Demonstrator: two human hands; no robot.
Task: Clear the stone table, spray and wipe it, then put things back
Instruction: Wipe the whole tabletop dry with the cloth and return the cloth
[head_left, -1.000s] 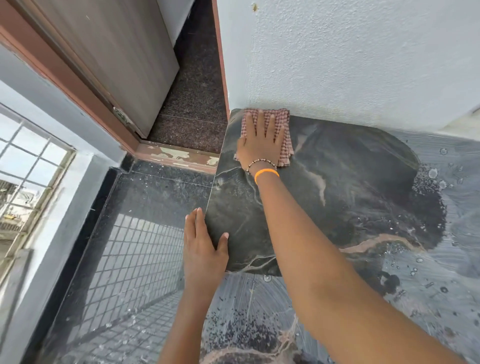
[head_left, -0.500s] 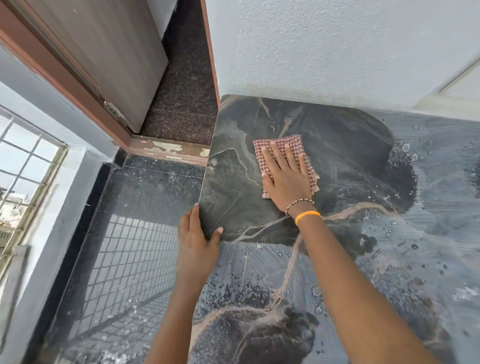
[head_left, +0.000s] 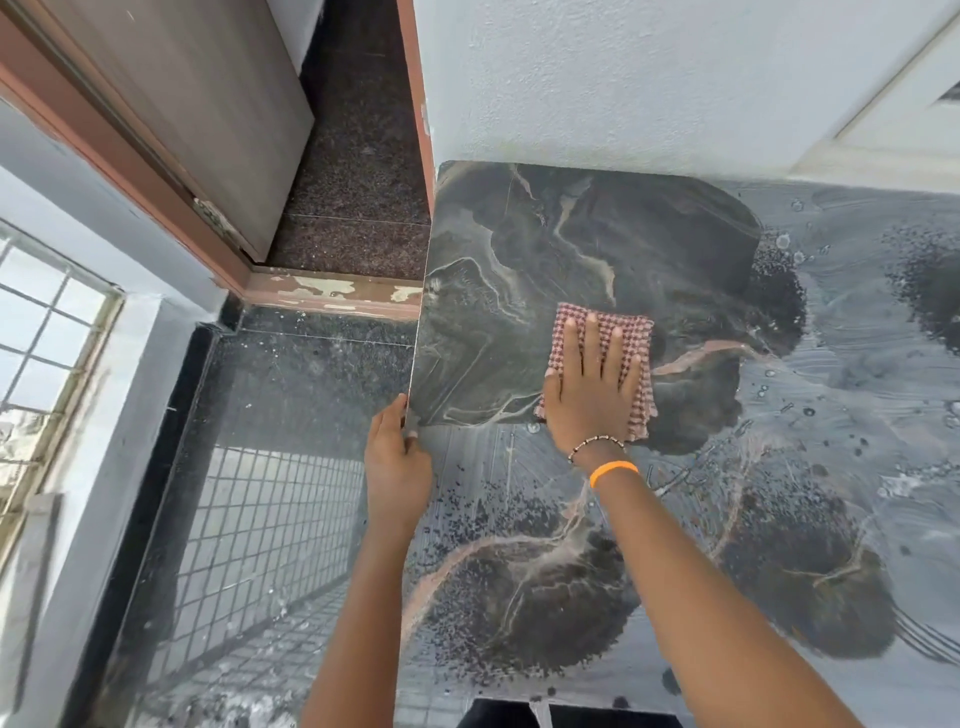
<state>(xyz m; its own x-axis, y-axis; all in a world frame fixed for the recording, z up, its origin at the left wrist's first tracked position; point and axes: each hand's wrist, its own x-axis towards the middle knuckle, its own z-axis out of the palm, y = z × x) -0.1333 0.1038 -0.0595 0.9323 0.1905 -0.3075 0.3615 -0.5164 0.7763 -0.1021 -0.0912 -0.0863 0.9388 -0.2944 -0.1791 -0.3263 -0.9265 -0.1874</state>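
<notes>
The dark veined stone table (head_left: 519, 249) fills the right of the head view, its top wet with droplets and smears toward the right and front. A pink checked cloth (head_left: 636, 338) lies flat on the top near the left-middle. My right hand (head_left: 592, 395) presses down on the cloth with fingers spread. My left hand (head_left: 397, 462) grips the table's left edge, thumb on top.
A white textured wall (head_left: 649, 78) runs along the table's far side. Left of the table lies dark polished floor (head_left: 291, 405) and a doorway with a brown door frame (head_left: 332, 293) and a wooden door (head_left: 208, 104). A barred window (head_left: 47, 332) is at far left.
My right hand has slid the cloth from the table's far left corner toward me, to the left-middle of the top. My left hand stayed on the left edge.
</notes>
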